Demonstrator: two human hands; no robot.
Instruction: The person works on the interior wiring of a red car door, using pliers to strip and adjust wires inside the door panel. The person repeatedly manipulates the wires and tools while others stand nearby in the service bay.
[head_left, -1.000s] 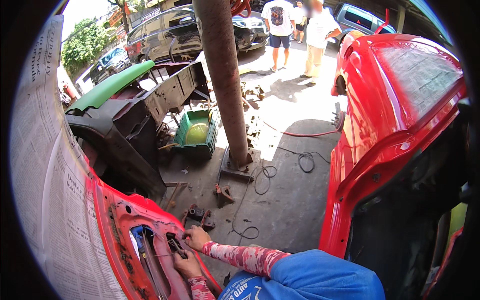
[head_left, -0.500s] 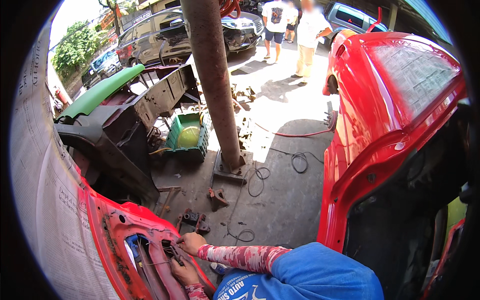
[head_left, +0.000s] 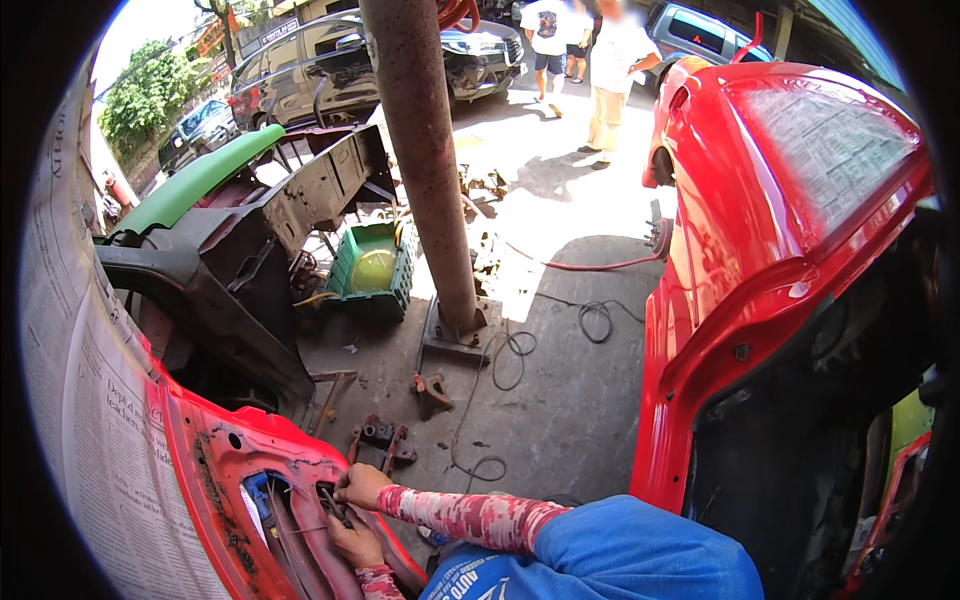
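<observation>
At the lower left, a red car door (head_left: 296,447) stands with its bare inner side and cut-outs showing. My right hand (head_left: 364,487) is closed at the edge of a small opening in the door, fingertips pinched together. Just below it, my left hand (head_left: 357,545) is closed around a dark, thin piece at the same opening. Fingers and shadow hide what either hand grips. A thin rod or wire (head_left: 300,527) crosses the larger cut-out, near a blue part (head_left: 259,494).
Newspaper (head_left: 110,430) covers the panel at left. A rusty post (head_left: 425,170) rises ahead, with a green crate (head_left: 368,270) beside it. Metal stands (head_left: 380,440) and a loose cable (head_left: 510,360) lie on the floor. A red car body (head_left: 700,300) fills the right; people stand beyond.
The view has shifted slightly, so the scene sits a little further left. My hands stay at the same door opening, and the dark piece between them shows less.
</observation>
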